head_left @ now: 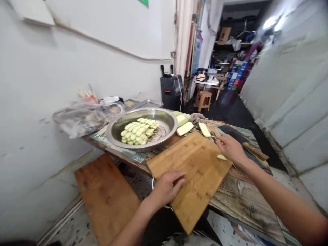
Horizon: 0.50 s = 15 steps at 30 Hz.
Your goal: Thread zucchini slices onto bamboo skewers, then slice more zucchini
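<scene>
My left hand (169, 184) hovers over the left edge of a wooden cutting board (197, 164), fingers loosely curled with a gap at the thumb and nothing visible in them. At the board's far right edge, my right hand (230, 149) has its fingertips pinched beside some thin bamboo skewers (213, 128); what they grip is too small to tell. A small pale green slice (221, 157) lies on the board under that hand. Peeled zucchini halves (185, 128) lie beyond the board, with another half (204, 130) nearer my right hand. Skewered zucchini slices (138, 131) are piled in a steel basin (112, 140).
A dark cleaver-like blade (233, 133) with a wooden handle lies to the right. Behind the basin are a plastic bag (79, 118) and a metal tray (148, 103). A brown board (105, 198) stands low at left; a black speaker (171, 90) is beyond the table.
</scene>
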Motion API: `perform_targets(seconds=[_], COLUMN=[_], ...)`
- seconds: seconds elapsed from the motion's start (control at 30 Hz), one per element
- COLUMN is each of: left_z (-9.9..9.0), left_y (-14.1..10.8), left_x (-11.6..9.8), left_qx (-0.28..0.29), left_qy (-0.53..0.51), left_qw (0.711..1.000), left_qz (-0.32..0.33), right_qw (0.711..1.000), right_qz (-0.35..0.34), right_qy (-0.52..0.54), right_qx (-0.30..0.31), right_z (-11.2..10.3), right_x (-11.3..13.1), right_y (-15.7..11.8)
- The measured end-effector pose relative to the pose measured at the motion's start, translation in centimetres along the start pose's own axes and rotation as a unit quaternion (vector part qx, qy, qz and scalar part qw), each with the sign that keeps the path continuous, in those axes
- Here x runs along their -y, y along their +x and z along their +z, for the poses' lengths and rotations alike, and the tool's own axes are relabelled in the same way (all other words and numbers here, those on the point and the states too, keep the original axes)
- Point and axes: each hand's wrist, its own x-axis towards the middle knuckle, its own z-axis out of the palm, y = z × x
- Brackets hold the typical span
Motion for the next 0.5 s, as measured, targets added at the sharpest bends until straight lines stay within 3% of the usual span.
perform_targets(seconds=[0.1,0.2,0.33,0.5], left_z=[-1.3,-2.0,0.0,6.8], left_y=[1.2,4.5,12.1,22.7], left_x=[-1.6,-3.9,-5.5,-4.3], left_qx=[0.096,0.157,0.146,0.055], left_qy=[0.075,0.164,0.249,0.303], left_qw=[0.992,0.974,0.957,0.937], left_qz=[-0.018,0.009,0.007,-0.165], right_qw=[0.995,0.987,0.981,0.977], right_qz=[0.091,0.139,0.166,0.195], right_qy=[-0.017,-0.020,-0.028,-0.050], right_qx=[0.040,0.078,0.094,0.073], right_z=[-0.7,-0.2,1.1,1.5], right_x=[-8.6,-14.0,-16.3,-16.6], right_y=[-4.4,-7.3,-8.1,-5.5])
